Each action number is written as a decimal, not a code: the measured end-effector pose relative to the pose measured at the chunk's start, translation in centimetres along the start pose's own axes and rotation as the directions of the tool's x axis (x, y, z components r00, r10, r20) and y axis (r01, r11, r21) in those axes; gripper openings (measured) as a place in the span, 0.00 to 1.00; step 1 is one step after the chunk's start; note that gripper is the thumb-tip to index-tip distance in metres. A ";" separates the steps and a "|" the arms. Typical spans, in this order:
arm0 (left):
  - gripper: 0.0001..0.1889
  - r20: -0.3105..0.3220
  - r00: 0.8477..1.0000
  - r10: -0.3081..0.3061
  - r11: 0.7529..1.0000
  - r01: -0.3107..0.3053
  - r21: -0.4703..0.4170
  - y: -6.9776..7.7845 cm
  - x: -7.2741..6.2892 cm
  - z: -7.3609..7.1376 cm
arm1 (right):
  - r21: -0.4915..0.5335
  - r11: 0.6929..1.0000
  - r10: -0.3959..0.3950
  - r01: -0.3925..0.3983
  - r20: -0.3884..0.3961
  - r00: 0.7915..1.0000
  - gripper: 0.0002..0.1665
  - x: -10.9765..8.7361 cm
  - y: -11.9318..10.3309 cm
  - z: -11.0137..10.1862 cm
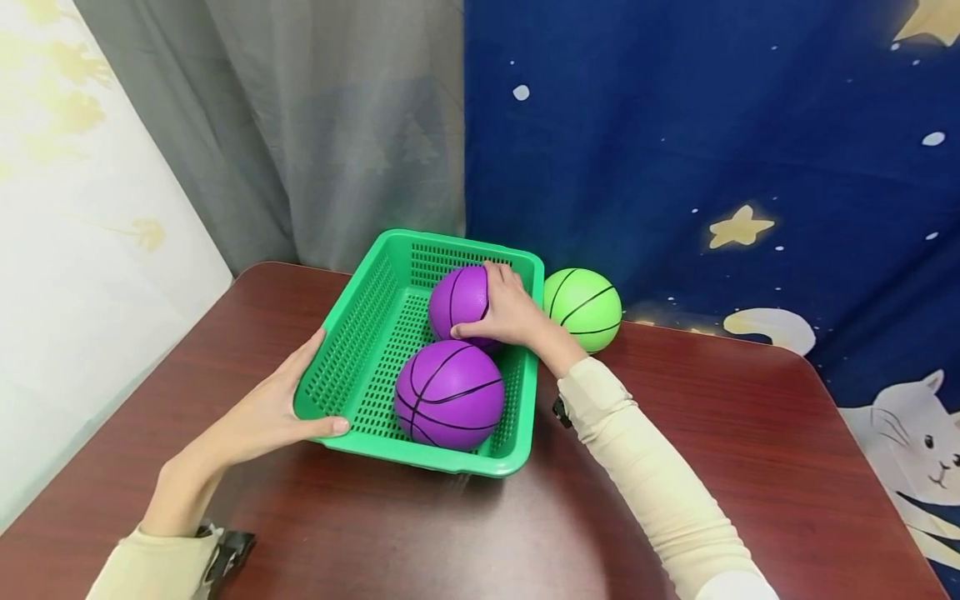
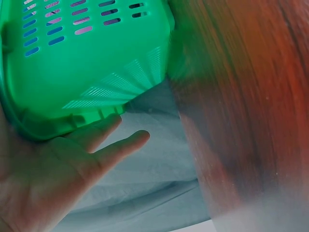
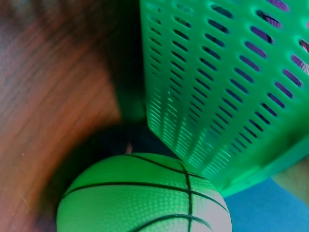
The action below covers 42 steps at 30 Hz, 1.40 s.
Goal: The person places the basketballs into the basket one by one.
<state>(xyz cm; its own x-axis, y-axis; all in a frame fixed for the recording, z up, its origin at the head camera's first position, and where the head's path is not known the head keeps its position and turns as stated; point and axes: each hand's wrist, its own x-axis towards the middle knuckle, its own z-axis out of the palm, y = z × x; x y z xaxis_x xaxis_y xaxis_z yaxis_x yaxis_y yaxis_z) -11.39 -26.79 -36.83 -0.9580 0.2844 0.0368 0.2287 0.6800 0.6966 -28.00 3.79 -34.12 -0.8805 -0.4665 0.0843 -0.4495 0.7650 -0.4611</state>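
Note:
A green plastic basket (image 1: 352,367) with slotted walls stands on the table, holding two purple balls with black basketball lines. My right hand (image 1: 506,308) reaches over the basket's right rim and grips the farther purple ball (image 1: 456,304), thumb in front and fingers over its far side. Nearer the front wall lies the other purple ball (image 1: 448,396). At the basket's front left corner, my left hand (image 1: 262,417) rests against the rim, its thumb along the front edge. In the left wrist view, the fingers (image 2: 123,147) of that hand extend fairly straight beside the rim.
A light green ball (image 1: 583,310) with black lines sits just outside the basket's right wall, near the table's back edge. The dark reddish wooden table (image 1: 480,542) backs onto a grey curtain (image 1: 360,125) and a blue star-patterned curtain (image 1: 675,150).

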 end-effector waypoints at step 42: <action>0.59 -0.008 1.000 -0.006 1.000 0.006 -0.009 0.4 -0.2 -0.1 | 0.086 0.990 0.127 -0.109 -0.242 0.962 0.56 -6.7 8.0 -8.1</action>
<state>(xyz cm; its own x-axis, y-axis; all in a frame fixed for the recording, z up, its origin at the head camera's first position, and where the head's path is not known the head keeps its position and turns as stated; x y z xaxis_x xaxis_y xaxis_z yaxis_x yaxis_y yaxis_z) -11.16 -26.65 -36.46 -0.9607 0.2748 0.0381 0.2212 0.6758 0.7031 -26.95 16.63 -31.20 -0.9404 -0.2444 0.2364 -0.3364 0.7701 -0.5420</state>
